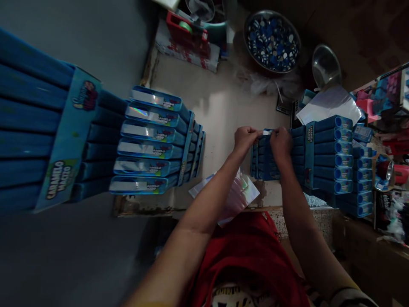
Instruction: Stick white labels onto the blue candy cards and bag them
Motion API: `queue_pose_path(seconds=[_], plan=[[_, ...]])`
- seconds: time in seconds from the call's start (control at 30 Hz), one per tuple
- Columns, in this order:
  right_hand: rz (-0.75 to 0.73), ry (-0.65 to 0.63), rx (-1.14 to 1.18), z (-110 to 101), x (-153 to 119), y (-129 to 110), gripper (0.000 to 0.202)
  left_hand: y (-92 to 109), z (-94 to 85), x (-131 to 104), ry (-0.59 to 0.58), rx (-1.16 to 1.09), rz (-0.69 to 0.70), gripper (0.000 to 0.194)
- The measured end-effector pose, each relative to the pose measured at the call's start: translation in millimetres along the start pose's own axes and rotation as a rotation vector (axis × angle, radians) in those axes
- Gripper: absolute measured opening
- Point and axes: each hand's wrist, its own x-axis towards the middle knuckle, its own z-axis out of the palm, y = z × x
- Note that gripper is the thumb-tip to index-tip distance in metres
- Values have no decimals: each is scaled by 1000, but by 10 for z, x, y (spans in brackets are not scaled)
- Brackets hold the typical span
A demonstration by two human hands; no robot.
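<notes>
- We see the silvery strip (266, 132) at the blue box stack's (268, 161) far edge, long axis crosswise.
- Left hand (246, 138) and right hand (281, 144) flank it, similarly near; whether their fingers grip, we cannot tell.

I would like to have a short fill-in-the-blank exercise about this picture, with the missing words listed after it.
1. The left hand and the right hand are both at a stack of boxes whose colour is ____.
2. The large sleeve nearest the picture's left edge reads "CARAMELO ____".
3. Left of the hands, the box ends with shiny strips number ____.
4. The tape dispenser with a green roll has a body coloured ____.

Missing words: blue; MACIZO; six; red.
</notes>
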Motion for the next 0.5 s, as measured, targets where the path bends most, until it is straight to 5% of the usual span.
queue_pose_path(seconds=[0.17,0.33,0.4,0.5], plan=[[121,52,84,11,-4,-65,47,-135,116,57,31,-104,-186,36],[5,192,264,-113,-98,44,47,-185,60,-166,404,114,93,28],[-64,252,423,-180,-155,114,45,-164,-14,-356,351,67,218,18],[-107,245,639,-228,-233,156,47,-106,-83,-661,17,-187,147,42]])
